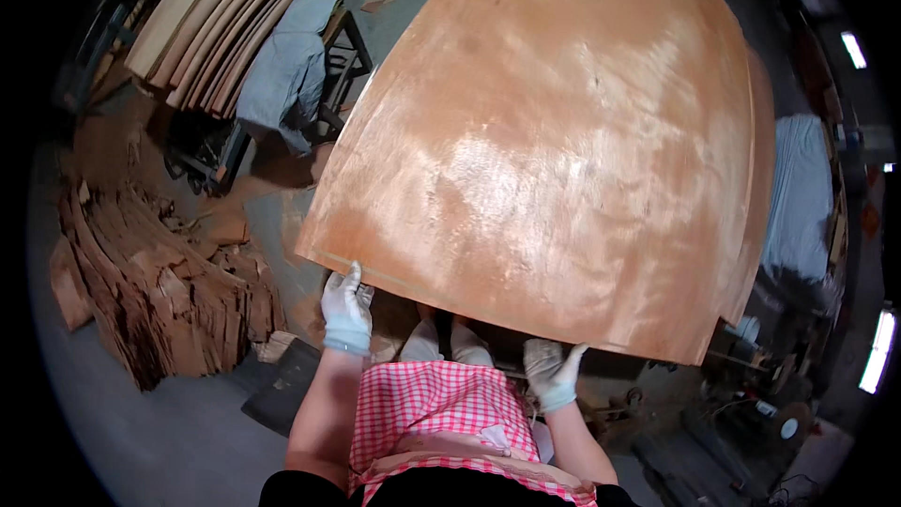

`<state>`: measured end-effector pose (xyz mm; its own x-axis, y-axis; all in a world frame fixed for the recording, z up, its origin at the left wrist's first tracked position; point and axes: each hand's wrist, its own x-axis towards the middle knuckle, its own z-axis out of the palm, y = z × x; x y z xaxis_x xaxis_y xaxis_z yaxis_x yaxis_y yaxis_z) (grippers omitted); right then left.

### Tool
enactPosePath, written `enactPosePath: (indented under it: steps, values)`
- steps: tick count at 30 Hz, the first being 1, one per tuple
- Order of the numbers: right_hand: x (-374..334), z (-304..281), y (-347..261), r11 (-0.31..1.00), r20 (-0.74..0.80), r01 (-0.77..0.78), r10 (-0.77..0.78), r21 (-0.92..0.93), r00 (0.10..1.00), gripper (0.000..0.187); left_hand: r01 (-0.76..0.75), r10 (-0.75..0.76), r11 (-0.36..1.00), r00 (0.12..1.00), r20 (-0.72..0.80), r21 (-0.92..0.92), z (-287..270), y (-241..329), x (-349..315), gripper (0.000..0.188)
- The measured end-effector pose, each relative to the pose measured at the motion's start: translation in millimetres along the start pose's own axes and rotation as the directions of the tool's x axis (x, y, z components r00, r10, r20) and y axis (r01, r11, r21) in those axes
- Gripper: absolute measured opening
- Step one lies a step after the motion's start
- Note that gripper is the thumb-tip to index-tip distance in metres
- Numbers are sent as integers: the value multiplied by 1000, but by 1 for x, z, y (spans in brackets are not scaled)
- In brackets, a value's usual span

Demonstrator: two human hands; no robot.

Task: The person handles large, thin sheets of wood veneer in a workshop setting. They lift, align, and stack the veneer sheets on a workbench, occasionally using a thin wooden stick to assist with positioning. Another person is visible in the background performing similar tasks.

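Observation:
A large reddish-brown sheet of wood veneer (526, 150) spreads out in front of me, with glossy, paler patches on its surface. My left hand (347, 308), in a whitish work glove, grips its near edge close to the left corner, thumb at the edge. Farther right along the same edge, my gloved right hand (552, 374) holds on with its thumb against the rim. The fingers of both hands are partly hidden at or under the sheet. Another brown sheet (762, 169) shows along the right side, just beyond the first one's edge.
Torn veneer scraps (164, 291) are heaped on the floor at left. Behind them, long curved boards (221, 14) lie stacked beside a grey cloth (291, 61) over a metal stand. A bluish-grey cover (798, 197) hangs at right, above dark machinery (732, 441).

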<state>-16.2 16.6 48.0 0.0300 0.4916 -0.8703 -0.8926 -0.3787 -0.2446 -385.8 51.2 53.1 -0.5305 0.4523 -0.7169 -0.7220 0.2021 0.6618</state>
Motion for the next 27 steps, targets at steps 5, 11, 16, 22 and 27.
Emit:
enactPosePath:
  steps: [5, 11, 16, 22, 27]
  values:
    - [51, -23, -18, 981, -35, 118, -114, 154, 993, 45, 122, -121, 992, 992, 35, -26, -48, -54, 97, 31]
    - [79, -48, -18, 888, -263, 232, -352, -397, 898, 51, 124, -85, 985, 955, -284, 122, -35, -56, 105, 26]
    - [91, -38, -11, 841, -315, 257, -436, -476, 843, 47, 180, -110, 967, 934, -339, 181, -25, -49, 102, 19]
    - [101, -53, -28, 836, -326, 177, -386, -519, 863, 47, 204, -148, 966, 939, -310, 160, -23, -57, 103, 25]
    - [60, -44, -39, 668, -324, -327, 135, -668, 936, 41, 290, -242, 944, 931, -273, 155, -26, -59, 102, 29]
